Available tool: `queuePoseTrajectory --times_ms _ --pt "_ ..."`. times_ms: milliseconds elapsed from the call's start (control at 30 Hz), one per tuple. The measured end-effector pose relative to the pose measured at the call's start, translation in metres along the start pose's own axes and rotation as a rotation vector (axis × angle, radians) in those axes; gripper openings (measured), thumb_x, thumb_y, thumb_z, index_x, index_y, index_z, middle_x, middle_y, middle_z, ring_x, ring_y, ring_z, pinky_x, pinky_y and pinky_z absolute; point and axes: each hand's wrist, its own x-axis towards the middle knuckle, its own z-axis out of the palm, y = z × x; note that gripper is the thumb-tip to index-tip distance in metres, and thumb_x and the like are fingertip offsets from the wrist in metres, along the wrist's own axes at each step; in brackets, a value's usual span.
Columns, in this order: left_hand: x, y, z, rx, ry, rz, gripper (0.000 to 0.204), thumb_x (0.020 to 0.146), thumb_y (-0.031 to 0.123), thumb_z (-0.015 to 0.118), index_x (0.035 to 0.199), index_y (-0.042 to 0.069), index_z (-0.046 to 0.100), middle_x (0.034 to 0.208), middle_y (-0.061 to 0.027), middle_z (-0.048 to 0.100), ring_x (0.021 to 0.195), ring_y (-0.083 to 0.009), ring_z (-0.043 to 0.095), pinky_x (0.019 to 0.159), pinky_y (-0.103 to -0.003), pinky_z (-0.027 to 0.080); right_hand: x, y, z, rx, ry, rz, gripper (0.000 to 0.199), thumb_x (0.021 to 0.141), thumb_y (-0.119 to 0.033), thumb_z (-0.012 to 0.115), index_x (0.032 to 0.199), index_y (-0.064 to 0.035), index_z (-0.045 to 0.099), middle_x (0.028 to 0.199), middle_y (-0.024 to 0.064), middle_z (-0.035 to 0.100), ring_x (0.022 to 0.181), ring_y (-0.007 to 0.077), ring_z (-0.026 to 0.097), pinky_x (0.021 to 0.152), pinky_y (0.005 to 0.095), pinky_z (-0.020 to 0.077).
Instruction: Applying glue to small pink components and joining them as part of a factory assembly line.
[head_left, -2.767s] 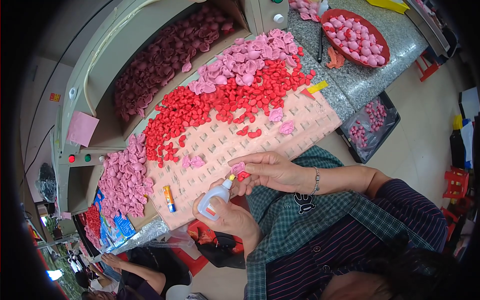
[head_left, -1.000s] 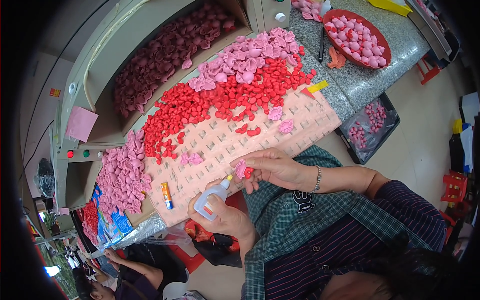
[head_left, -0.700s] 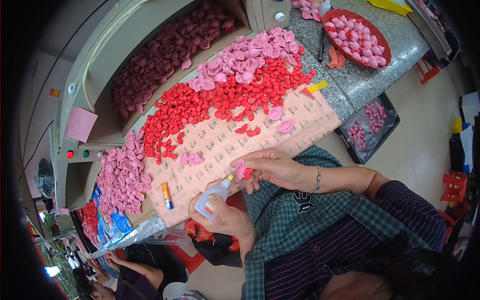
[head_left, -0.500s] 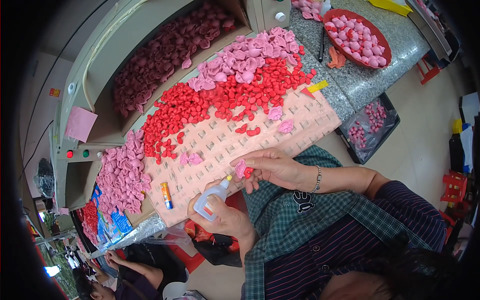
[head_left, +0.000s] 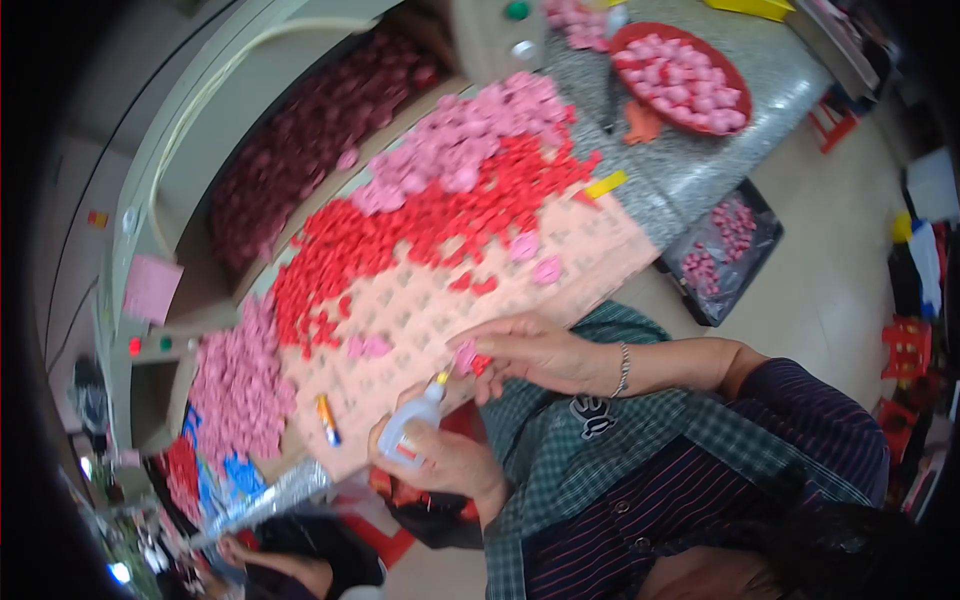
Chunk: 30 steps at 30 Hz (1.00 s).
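Observation:
My left hand (head_left: 440,461) is wrapped round a translucent white squeeze bottle (head_left: 411,428) with a yellow tip. The tip points up toward my right hand (head_left: 535,352), close beside what it holds; blur hides whether they touch. Between the thumb and fingers of my right hand is a small pink flower-shaped piece (head_left: 466,356) with a red bit at its lower edge. Beyond my hands, a peach-coloured board (head_left: 420,315) bears a heap of small red bean-shaped pieces (head_left: 425,215). Two single pink pieces (head_left: 546,270) lie apart on it.
Pink petal-like pieces (head_left: 240,385) are heaped at the left, with more along the board's far edge. A glue-stick-like orange tube (head_left: 328,420) lies near the front left. A red bowl (head_left: 742,112) of pink pieces stands far right; a black crate (head_left: 705,308) sits below the counter.
The whole view has shifted, so the board and hands appear further left, and the picture is blurrier. Both hands keep their holds, with the bottle tip still close to the pink piece.

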Motion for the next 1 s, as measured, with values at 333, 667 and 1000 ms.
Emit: queuePoseTrajectory --times_ms 333,667,1000 --pt "-0.022 0.003 0.047 -0.275 -0.382 -0.337 0.036 0.094 0.025 0.059 0.113 -0.001 0.044 0.106 -0.0237 0.060 0.092 -0.0292 0.061 0.082 -0.037 0.052 -0.085 -0.051 -0.041 -0.065 0.350 -0.528 0.038 0.105 -0.018 0.047 0.136 0.0022 0.051 0.114 0.0113 0.065 0.098 0.0185 0.064 0.082 0.0311 0.0509" --pt "-0.063 -0.021 0.133 -0.207 -0.869 0.244 0.040 0.087 -0.012 0.062 0.121 -0.003 0.042 0.117 -0.0321 0.058 0.101 -0.0353 0.063 0.086 -0.043 0.054 -0.141 -0.090 -0.103 -0.025 0.473 -0.757 0.040 0.104 -0.020 0.048 0.135 0.0046 0.048 0.119 0.0180 0.064 0.112 0.0278 0.063 0.099 0.0432 0.0508" --pt "-0.074 -0.038 0.141 -0.004 -1.012 0.386 0.043 0.085 -0.009 0.070 0.120 -0.001 0.045 0.114 -0.0282 0.062 0.103 -0.0362 0.064 0.086 -0.044 0.054 -0.132 -0.099 -0.120 -0.019 0.411 -0.709 0.037 0.104 -0.018 0.049 0.133 0.0047 0.051 0.119 0.0164 0.063 0.116 0.0251 0.062 0.101 0.0467 0.0508"
